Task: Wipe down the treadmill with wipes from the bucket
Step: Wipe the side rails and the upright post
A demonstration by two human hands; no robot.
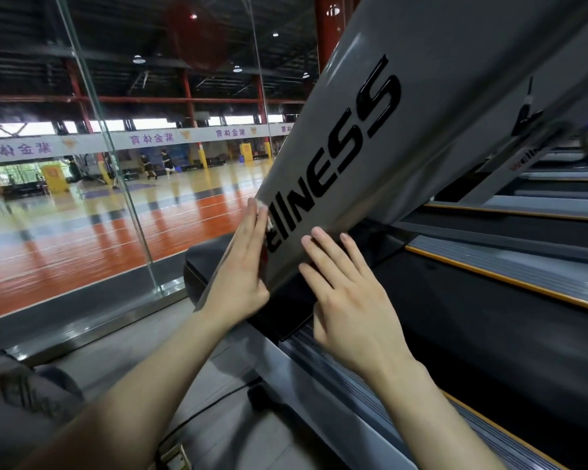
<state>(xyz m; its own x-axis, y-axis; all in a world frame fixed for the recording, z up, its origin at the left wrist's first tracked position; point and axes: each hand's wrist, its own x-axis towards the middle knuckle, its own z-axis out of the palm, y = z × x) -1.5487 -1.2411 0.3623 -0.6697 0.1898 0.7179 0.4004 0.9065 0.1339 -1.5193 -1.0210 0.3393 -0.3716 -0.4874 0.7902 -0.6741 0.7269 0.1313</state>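
A grey treadmill upright [370, 96] with black "wellness" lettering slants up to the right. My left hand [245, 262] lies flat along its left edge and presses a white wipe [264, 215] against the panel; only a small part of the wipe shows past my fingers. My right hand [347, 296] rests open on the lower part of the upright, fingers spread, holding nothing. The black running belt [489, 334] lies to the right. The bucket is out of view.
A glass wall [116, 184] stands close on the left, with a sports court and distant people beyond it. A black cable [197, 415] runs across the grey floor. More treadmills [540, 184] line up at the right. A dark object sits at the bottom left.
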